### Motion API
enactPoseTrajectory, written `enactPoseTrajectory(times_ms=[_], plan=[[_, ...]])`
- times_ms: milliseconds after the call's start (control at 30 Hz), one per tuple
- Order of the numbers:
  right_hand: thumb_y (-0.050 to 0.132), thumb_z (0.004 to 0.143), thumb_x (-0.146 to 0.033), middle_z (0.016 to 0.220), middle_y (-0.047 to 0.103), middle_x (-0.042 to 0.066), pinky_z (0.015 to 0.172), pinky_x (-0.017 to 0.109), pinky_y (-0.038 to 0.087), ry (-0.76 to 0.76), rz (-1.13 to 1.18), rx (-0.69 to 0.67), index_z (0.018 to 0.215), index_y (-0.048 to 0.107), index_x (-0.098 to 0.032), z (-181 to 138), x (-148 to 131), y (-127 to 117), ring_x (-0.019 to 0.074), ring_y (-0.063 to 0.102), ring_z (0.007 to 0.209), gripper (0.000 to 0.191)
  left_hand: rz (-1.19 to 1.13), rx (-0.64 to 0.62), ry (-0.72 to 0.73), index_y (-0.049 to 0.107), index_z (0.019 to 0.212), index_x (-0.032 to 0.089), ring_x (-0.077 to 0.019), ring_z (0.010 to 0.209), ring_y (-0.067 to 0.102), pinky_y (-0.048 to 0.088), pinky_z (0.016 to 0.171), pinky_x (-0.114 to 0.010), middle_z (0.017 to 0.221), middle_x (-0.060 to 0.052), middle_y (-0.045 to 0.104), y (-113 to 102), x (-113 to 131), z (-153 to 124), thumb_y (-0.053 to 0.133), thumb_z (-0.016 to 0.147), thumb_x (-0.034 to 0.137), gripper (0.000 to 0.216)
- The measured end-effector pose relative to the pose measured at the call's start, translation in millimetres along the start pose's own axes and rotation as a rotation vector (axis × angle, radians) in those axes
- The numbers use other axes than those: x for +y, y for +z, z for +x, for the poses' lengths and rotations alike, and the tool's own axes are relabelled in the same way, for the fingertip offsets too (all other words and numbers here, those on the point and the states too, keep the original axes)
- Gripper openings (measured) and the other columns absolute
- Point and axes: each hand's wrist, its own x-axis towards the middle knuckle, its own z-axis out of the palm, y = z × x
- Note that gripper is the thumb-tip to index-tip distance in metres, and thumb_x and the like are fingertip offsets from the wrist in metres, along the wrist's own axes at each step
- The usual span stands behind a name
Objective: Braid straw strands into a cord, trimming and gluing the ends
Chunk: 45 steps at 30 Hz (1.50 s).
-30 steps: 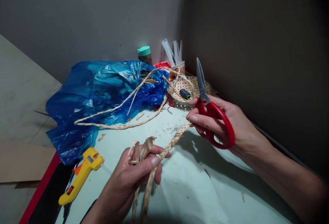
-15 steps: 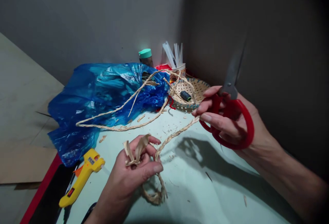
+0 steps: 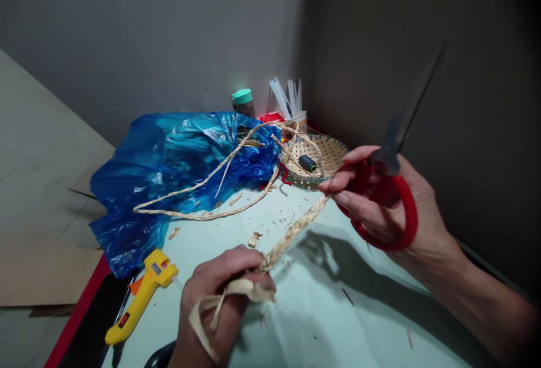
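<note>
A pale braided straw cord point(image 3: 291, 237) stretches between my two hands above the table. Closed round its lower end is my left hand point(image 3: 224, 295), with loose flat straw strips point(image 3: 230, 297) hanging over the fingers. My right hand point(image 3: 376, 204) pinches the upper end between thumb and fingertips. Also in that hand are red-handled scissors point(image 3: 409, 216), their handles round the fingers and the blades pointing up and to the right, slightly blurred. A longer braided cord point(image 3: 181, 189) lies looped across a blue plastic bag point(image 3: 186, 137) and the table.
A yellow glue gun point(image 3: 141, 297) lies at the table's left edge. A woven basket point(image 3: 333, 148) holds a dark thread spool point(image 3: 307, 163). Behind stand a cup of clear sticks point(image 3: 298, 120) and a green-lidded jar point(image 3: 243, 100). Straw scraps point(image 3: 255, 239) are scattered on the pale table point(image 3: 313, 323).
My left hand has turned over, and the cord's end loop below it no longer shows. The scissors have tilted further right. The view has shifted slightly.
</note>
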Motion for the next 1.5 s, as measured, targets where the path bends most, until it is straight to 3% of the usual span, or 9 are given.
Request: enactPoseTrajectory(times_ms=[233,333,433,633,933,1133,1367,1400,1500], plan=[[0.079,0.079,-0.024,0.092,0.073,-0.001,0.082,0.017,0.055,0.074,-0.076,0.02,0.107,0.06,-0.027,-0.4,-2.0,4.0,0.0126,0.07,0.092,0.034,0.35,0.103,0.399,0.08,0.09,0.036,-0.0218,0.063,0.069,0.052,0.065,-0.033,0.073,0.001,0.078,-1.2,6.5,-0.6,0.077,0.071,0.008,0.034],[0.077,0.08,-0.028,0.093,0.073,0.0,0.076,0.016,0.056,0.003,-0.217,0.044,0.109,0.061,-0.026,-3.7,0.8,3.9,0.0139,0.07,0.089,0.034,0.594,0.031,0.675,0.075,0.106,0.028,-0.0193,0.063,0.071,0.055,0.062,-0.027,0.079,0.0,0.08,-13.0,-2.3,0.8,0.074,0.075,0.01,0.036],[0.074,0.082,-0.028,0.094,0.073,0.002,0.074,0.018,0.056,-0.056,-0.364,0.072,0.112,0.061,-0.024,-6.0,3.7,4.4,0.0151,0.071,0.087,0.034,0.799,-0.015,0.769,0.07,0.11,0.019,-0.0144,0.065,0.071,0.055,0.064,-0.021,0.08,-0.001,0.079,-17.5,-9.8,0.3,0.072,0.079,0.009,0.033],[0.074,0.081,-0.03,0.092,0.07,0.002,0.066,0.021,0.053,-0.122,-0.561,0.106,0.111,0.063,-0.022,-3.2,2.3,-1.4,0.0155,0.067,0.079,0.033,0.755,0.307,0.796,0.071,0.103,0.019,-0.0155,0.067,0.066,0.05,0.064,-0.025,0.076,-0.003,0.075,0.6,-9.6,-1.1,0.067,0.085,0.012,0.02],[0.067,0.084,-0.026,0.086,0.064,0.003,0.064,0.027,0.049,-0.239,-0.772,-0.481,0.105,0.06,-0.017,-19.7,-1.4,15.0,0.0155,0.059,0.073,0.024,0.812,0.485,0.665,0.069,0.096,0.018,-0.0122,0.06,0.067,0.054,0.068,-0.023,0.073,0.0,0.074,0.0,-3.4,-2.6,0.068,0.082,0.011,0.015],[0.064,0.083,-0.02,0.086,0.062,0.005,0.064,0.03,0.046,-0.247,-0.78,-0.574,0.106,0.06,-0.017,-23.9,4.2,16.8,0.0182,0.057,0.075,0.024,1.073,0.212,0.708,0.07,0.093,0.013,-0.0105,0.05,0.066,0.047,0.044,-0.016,0.064,-0.001,0.072,-21.6,2.1,1.4,0.065,0.085,0.018,0.01],[0.056,0.083,-0.014,0.089,0.065,0.008,0.064,0.03,0.048,-0.412,-0.858,-0.6,0.114,0.058,-0.014,-24.4,9.3,12.8,0.0203,0.059,0.075,0.031,0.97,0.089,0.583,0.072,0.087,0.017,-0.0114,0.05,0.063,0.048,0.045,-0.018,0.062,-0.001,0.07,-18.8,2.0,3.5,0.061,0.087,0.019,0.011],[0.055,0.084,-0.015,0.089,0.065,0.008,0.064,0.03,0.048,-0.428,-0.871,-0.604,0.116,0.057,-0.014,-24.9,9.0,12.3,0.0203,0.06,0.075,0.032,0.935,0.09,0.559,0.072,0.085,0.018,-0.0118,0.051,0.063,0.05,0.048,-0.018,0.062,-0.001,0.069,-15.3,0.9,2.6,0.061,0.087,0.019,0.011],[0.055,0.087,-0.016,0.091,0.066,0.008,0.066,0.029,0.049,-0.445,-0.905,-0.615,0.118,0.056,-0.014,-26.2,8.3,10.5,0.0198,0.061,0.077,0.031,0.75,0.384,0.478,0.072,0.087,0.016,-0.0151,0.058,0.064,0.055,0.061,-0.026,0.066,-0.003,0.068,-2.7,-2.8,-1.3,0.063,0.086,0.019,0.009]])
